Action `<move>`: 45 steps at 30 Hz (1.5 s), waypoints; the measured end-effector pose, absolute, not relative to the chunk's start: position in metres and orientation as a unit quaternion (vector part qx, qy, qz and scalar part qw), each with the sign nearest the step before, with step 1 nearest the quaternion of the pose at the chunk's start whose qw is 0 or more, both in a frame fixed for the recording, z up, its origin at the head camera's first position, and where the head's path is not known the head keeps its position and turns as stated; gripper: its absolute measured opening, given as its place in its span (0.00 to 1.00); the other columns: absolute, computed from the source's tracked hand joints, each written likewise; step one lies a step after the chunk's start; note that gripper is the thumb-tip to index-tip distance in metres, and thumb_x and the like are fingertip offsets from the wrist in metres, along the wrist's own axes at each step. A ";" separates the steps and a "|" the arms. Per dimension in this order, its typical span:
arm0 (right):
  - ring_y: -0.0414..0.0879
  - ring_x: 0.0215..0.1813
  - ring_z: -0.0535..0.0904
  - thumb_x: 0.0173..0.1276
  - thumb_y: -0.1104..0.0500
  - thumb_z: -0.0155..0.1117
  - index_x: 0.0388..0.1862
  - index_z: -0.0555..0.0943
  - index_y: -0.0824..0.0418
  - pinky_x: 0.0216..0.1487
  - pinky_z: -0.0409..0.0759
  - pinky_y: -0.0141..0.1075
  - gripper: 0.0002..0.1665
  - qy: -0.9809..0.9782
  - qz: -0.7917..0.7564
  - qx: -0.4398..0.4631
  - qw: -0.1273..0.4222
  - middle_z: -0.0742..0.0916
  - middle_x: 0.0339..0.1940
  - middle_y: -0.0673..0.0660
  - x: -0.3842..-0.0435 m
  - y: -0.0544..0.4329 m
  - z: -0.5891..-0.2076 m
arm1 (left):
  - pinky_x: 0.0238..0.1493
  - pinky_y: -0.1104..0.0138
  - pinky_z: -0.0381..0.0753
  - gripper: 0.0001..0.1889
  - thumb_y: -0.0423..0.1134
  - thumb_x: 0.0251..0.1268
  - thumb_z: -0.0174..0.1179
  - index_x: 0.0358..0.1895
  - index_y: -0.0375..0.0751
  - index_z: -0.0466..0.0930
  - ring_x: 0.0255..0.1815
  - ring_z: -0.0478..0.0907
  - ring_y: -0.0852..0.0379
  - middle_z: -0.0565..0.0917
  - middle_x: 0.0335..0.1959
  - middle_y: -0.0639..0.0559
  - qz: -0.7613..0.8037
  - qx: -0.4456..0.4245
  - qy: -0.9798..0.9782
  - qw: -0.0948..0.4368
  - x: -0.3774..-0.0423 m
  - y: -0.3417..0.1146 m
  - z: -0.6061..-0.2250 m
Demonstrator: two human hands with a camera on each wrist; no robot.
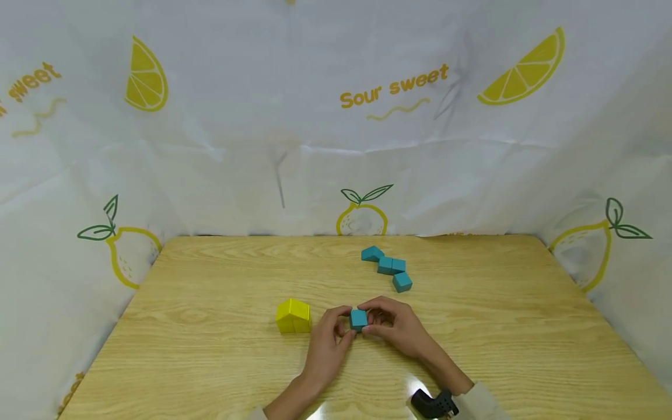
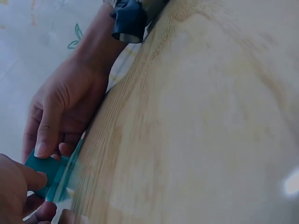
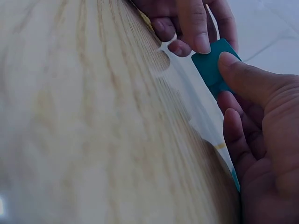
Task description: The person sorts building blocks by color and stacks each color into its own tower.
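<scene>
Head view: held block (image 1: 359,320) solid teal, small, boxy, flat-faced.

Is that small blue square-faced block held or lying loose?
Held: the left hand and right hand pinch the blue block, thumbs on it in both wrist views.

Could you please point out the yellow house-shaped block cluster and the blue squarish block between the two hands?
Yellow house-shaped block cluster (image 1: 292,321): head view, on its near face.
Blue squarish block (image 1: 359,318): head view, on its broad visible face.
</scene>
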State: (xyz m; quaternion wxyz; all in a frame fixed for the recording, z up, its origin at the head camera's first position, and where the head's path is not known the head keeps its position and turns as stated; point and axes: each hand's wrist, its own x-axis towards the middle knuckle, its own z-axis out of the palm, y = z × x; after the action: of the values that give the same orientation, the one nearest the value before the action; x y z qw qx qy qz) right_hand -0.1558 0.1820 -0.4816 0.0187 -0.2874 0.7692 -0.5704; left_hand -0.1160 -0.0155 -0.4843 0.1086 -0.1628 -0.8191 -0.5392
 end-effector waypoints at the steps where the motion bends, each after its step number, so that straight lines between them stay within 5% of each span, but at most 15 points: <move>1: 0.47 0.35 0.79 0.59 0.61 0.71 0.53 0.81 0.59 0.34 0.80 0.36 0.21 0.768 -0.569 -0.292 0.017 0.82 0.39 0.53 -0.156 0.182 -0.481 | 0.27 0.73 0.70 0.22 0.24 0.55 0.66 0.54 0.38 0.75 0.28 0.70 0.62 0.79 0.48 0.51 -0.535 -0.163 -0.821 0.113 -0.116 -0.016 -0.484; 13: 0.48 0.32 0.78 0.57 0.70 0.70 0.51 0.80 0.68 0.29 0.78 0.36 0.21 0.782 -0.551 -0.292 0.006 0.82 0.33 0.62 -0.146 0.172 -0.458 | 0.25 0.73 0.69 0.21 0.26 0.53 0.69 0.53 0.38 0.78 0.27 0.71 0.63 0.81 0.43 0.53 -0.517 -0.158 -0.833 0.119 -0.117 -0.019 -0.483; 37: 0.48 0.35 0.80 0.59 0.67 0.70 0.52 0.79 0.68 0.34 0.79 0.37 0.21 0.801 -0.540 -0.258 0.018 0.83 0.37 0.63 -0.141 0.170 -0.442 | 0.17 0.75 0.63 0.19 0.29 0.56 0.68 0.52 0.37 0.79 0.17 0.62 0.69 0.74 0.24 0.58 -0.526 -0.132 -0.837 0.074 -0.120 -0.022 -0.479; 45: 0.49 0.38 0.80 0.63 0.65 0.67 0.49 0.80 0.69 0.36 0.79 0.36 0.16 0.807 -0.562 -0.171 -0.071 0.84 0.43 0.64 -0.141 0.183 -0.439 | 0.17 0.74 0.64 0.19 0.28 0.54 0.68 0.52 0.38 0.79 0.18 0.63 0.68 0.74 0.24 0.58 -0.524 -0.128 -0.839 0.075 -0.119 -0.020 -0.480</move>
State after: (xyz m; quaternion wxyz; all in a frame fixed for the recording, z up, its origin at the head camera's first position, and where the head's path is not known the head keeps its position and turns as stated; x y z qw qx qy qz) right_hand -0.1413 0.1827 -0.4388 -0.0708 -0.1706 0.8066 -0.5615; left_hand -0.1191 -0.0195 -0.4800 0.0749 -0.1280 -0.8388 -0.5238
